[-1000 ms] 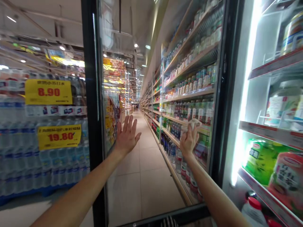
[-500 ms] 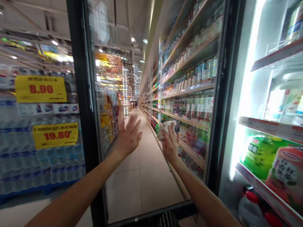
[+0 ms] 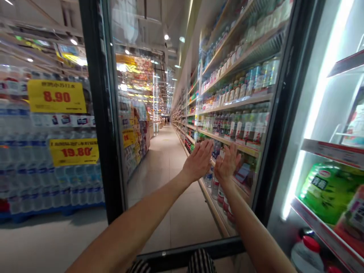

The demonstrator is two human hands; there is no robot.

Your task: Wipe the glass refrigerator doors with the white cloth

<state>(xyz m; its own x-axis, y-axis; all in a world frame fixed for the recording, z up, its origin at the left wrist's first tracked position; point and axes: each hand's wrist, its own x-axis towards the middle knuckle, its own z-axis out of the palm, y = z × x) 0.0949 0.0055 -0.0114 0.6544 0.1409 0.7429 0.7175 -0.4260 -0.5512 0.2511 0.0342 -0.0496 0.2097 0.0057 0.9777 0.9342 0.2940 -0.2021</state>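
Note:
In front of me is a black-framed glass door (image 3: 170, 227) standing ajar. My left hand (image 3: 198, 161) is flat with its fingers stretched out, at or close to the glass. Just right of it, my right hand (image 3: 226, 163) is raised with fingers extended and somewhat spread. The hands are close together, with a narrow gap between them. No cloth shows in either hand now; whether one lies hidden behind a palm, I cannot tell. Contact between the palms and the glass is not plain.
At right, a lit cooler holds a green drink bottle (image 3: 324, 189) and a red-capped bottle (image 3: 308, 252). Beyond the glass run shelves of drinks (image 3: 241, 100) and an aisle floor (image 3: 159, 159). Left of the frame are stacked water bottles (image 3: 51, 189) and yellow price signs (image 3: 57, 96).
My left hand has moved right, towards my right hand, which has shifted slightly right. The white cloth seen at my right fingers earlier is out of sight. The view has turned slightly left.

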